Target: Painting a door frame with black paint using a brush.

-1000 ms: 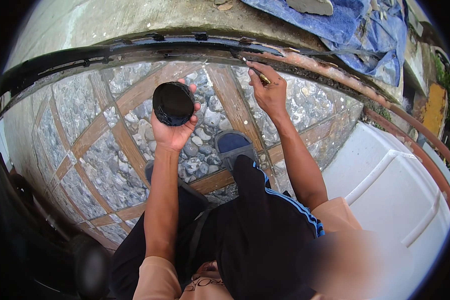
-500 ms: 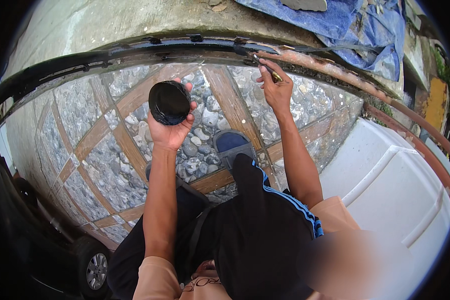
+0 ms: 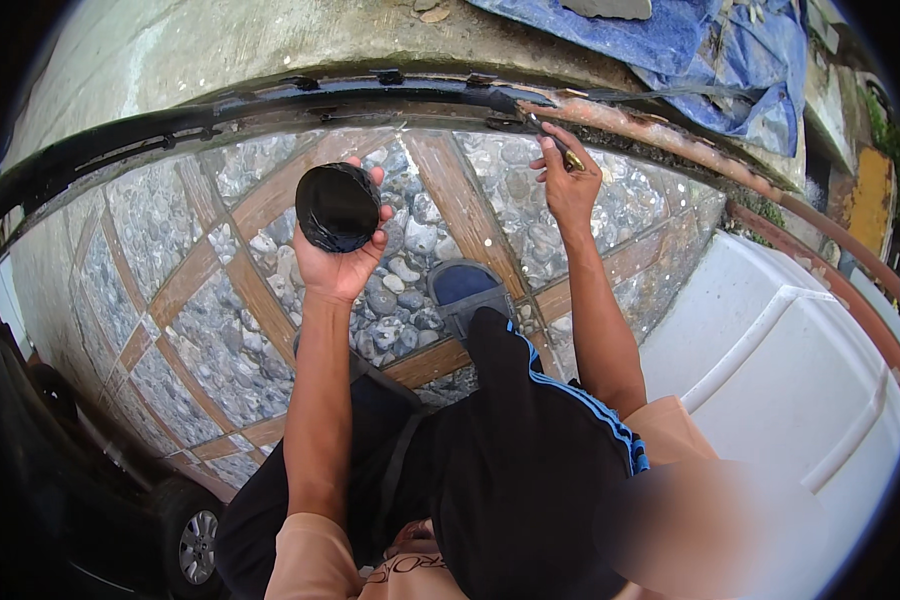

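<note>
My left hand is wrapped round a small round tub of black paint, its dark mouth facing up. In my right hand is a slim paintbrush, pinched between the fingers. Its bristle end is up at the long rail, where a glossy black coated stretch meets a worn reddish-brown stretch. Whether the bristles press on the metal is too small to tell. The tub is well left of the brush, nearer to me than the rail.
Beneath me lies a pebble-set floor with brown wood-look strips. My sandalled foot rests on it. Beyond the rail are concrete and a crumpled blue tarp. A white box-like object stands at right, a dark car's wheel lower left.
My right hand and the paintbrush have shifted a little to the right along the rail and slightly toward me. The left hand with the tub has hardly moved.
</note>
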The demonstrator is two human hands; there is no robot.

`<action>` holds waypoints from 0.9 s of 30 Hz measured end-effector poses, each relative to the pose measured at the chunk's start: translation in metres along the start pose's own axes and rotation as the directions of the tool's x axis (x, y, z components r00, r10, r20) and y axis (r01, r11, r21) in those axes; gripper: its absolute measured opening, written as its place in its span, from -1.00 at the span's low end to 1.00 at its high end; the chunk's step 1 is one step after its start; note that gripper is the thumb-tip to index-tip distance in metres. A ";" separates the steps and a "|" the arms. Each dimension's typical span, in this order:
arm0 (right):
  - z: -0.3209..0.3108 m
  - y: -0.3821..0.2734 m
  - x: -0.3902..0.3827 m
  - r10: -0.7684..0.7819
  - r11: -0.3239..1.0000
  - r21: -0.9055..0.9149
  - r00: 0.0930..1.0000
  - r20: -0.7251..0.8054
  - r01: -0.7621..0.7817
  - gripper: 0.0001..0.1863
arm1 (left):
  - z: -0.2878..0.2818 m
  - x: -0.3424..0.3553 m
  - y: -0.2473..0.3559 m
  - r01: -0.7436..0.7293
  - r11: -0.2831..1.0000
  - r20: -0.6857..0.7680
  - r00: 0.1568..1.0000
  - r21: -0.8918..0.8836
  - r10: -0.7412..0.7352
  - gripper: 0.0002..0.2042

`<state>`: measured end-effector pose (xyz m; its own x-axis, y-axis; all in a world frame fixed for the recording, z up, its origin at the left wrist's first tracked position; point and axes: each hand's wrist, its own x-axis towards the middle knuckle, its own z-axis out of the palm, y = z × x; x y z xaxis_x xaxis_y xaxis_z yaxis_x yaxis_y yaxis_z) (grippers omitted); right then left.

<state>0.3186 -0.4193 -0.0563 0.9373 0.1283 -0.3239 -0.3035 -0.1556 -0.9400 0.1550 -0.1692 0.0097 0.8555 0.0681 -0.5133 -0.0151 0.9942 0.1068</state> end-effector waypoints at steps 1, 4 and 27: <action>-0.009 -0.001 0.000 -0.016 0.999 -0.032 0.998 -0.055 0.014 -0.74 | 0.001 -0.001 0.001 -0.009 1.000 -0.027 1.000 0.000 0.009 -0.46; -0.017 -0.007 -0.012 -0.044 0.997 -0.067 0.988 -0.148 0.035 -0.79 | -0.008 -0.002 0.005 0.004 1.000 -0.041 0.999 -0.013 -0.004 -0.46; 0.021 -0.040 0.006 -0.466 0.571 -0.648 0.849 0.250 0.504 -0.75 | -0.018 -0.011 0.008 0.034 0.998 -0.003 0.999 -0.045 -0.034 -0.45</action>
<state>0.3326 -0.3913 -0.0234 0.8944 0.4259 0.1368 0.4103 -0.6591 -0.6303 0.1363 -0.1600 0.0009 0.8538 0.0347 -0.5194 -0.0095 0.9986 0.0511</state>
